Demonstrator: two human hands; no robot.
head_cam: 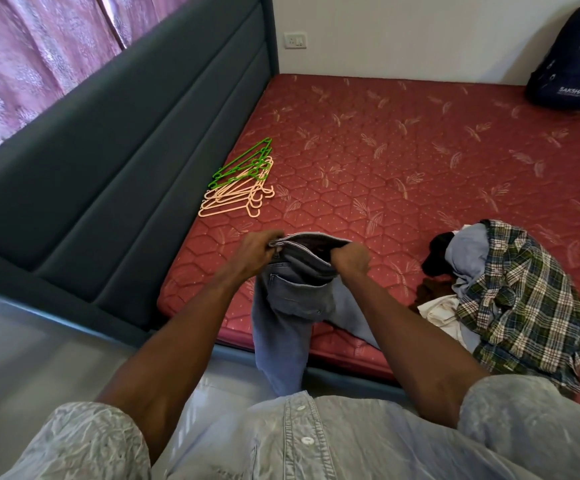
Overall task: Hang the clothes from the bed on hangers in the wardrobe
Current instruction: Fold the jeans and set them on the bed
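A pair of grey-blue jeans (292, 306) hangs in front of me over the near edge of the bed. My left hand (259, 249) grips the waistband at its left end and my right hand (350, 259) grips it at the right end. One leg drops toward the floor, the other trails onto the red mattress (420, 161). A stack of peach and green plastic hangers (241, 181) lies on the mattress near the headboard. A heap of clothes (510, 299) with a green plaid shirt on top sits at the right. The wardrobe is out of view.
The dark grey padded headboard (125, 168) runs along the left, with purple curtains (32, 46) behind it. A dark blue backpack (572, 60) leans against the white wall at the far right corner. Grey floor (39, 358) lies at my lower left.
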